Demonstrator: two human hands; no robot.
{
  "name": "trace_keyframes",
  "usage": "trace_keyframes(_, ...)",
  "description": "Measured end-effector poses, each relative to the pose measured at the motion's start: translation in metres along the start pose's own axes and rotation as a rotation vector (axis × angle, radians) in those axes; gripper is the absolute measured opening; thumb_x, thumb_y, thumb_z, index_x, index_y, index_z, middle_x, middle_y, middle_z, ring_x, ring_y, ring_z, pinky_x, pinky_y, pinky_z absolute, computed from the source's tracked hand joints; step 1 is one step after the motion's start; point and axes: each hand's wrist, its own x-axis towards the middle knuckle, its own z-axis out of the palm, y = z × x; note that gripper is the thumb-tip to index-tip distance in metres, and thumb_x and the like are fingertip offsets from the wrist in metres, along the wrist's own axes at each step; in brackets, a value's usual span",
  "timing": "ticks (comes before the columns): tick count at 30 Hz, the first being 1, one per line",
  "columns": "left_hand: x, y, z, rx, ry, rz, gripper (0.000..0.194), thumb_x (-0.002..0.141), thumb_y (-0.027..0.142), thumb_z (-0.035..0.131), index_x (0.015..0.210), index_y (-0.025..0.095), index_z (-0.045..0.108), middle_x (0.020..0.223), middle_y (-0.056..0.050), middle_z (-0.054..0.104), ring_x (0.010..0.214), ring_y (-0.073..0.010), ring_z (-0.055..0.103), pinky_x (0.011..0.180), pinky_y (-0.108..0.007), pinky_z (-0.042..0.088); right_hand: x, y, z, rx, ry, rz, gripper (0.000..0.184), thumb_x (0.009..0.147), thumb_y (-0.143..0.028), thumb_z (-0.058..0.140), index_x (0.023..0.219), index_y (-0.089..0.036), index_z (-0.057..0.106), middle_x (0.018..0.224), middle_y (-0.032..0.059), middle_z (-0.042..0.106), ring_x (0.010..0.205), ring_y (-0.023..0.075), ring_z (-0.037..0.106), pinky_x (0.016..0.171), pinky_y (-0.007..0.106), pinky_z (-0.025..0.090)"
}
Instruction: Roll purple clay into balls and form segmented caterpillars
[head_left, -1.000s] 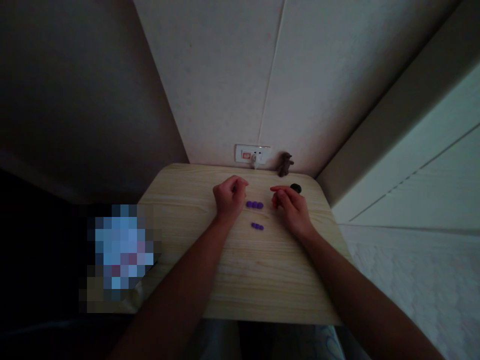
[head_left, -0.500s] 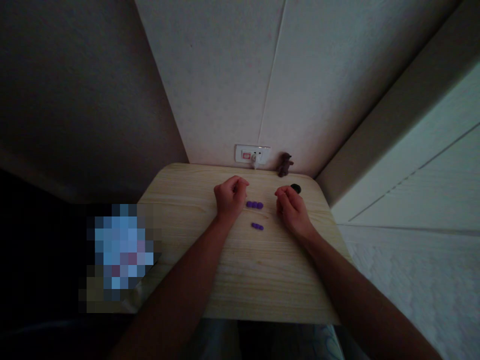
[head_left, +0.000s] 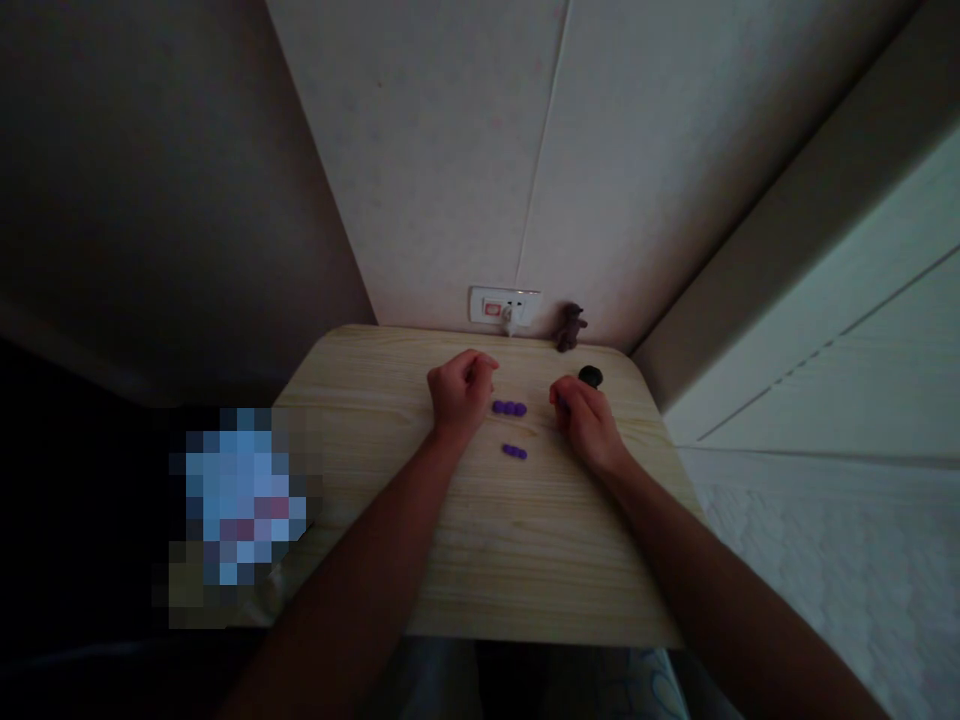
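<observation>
My left hand (head_left: pixel 461 390) is curled closed above the table, left of a row of three joined purple balls (head_left: pixel 509 408); whatever its fingers may hold is hidden. Nearer to me lies a smaller row of purple balls (head_left: pixel 514 452), also joined end to end. On the right, my right hand (head_left: pixel 581 415) is closed with the fingertips pinched together. A trace of purple shows between its fingers, apparently a small purple piece, mostly covered. Just behind that hand is a small round black object (head_left: pixel 590 376).
The light wooden table (head_left: pixel 480 560) stands against a wall with a socket panel (head_left: pixel 504 306) and a white plug. A dark brown figurine (head_left: pixel 571 327) stands at the back edge. A blurred-out bluish patch (head_left: pixel 244 490) is at the left, a pale cabinet (head_left: pixel 840 330) at the right.
My right hand has turned slightly at the fingers, uncovering more of the black object and a bit of purple. My left hand and both purple rows stay in place.
</observation>
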Motion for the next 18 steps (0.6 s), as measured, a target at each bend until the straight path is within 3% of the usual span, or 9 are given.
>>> trace_keyframes(4,-0.0001,-0.0004,-0.0002,-0.001,0.002,0.006,0.029,0.092,0.035,0.056,0.076,0.019,0.075,0.051,0.003,0.061,0.05,-0.0123,0.059,0.055,-0.024,0.044,0.0007,-0.0005,0.0012,-0.015,-0.046,-0.056,0.025,0.096,-0.048,0.062,0.089,-0.024,0.063,0.067,-0.0037,0.053,0.056,0.0133,0.044,0.051,0.027,0.035)
trace_keyframes(10,0.0001,0.0024,-0.001,0.017,0.004,-0.005,0.028,0.091,0.034,0.055,0.076,0.02,0.074,0.052,0.004,0.06,0.051,-0.0124,0.059,0.056,-0.024,0.044,-0.0011,-0.008,0.003,-0.086,-0.093,-0.15,0.03,0.094,-0.05,0.068,0.097,-0.021,0.074,0.084,0.0035,0.07,0.071,0.0169,0.061,0.066,0.031,0.051)
trace_keyframes(18,0.0006,0.006,-0.0017,0.01,0.0,0.009,0.03,0.091,0.034,0.054,0.074,0.019,0.073,0.051,0.003,0.06,0.05,-0.0122,0.059,0.057,-0.025,0.044,0.0,-0.0033,0.0022,-0.106,-0.084,-0.21,0.028,0.091,-0.049,0.073,0.09,-0.021,0.072,0.082,0.0033,0.068,0.072,0.0167,0.059,0.066,0.03,0.049)
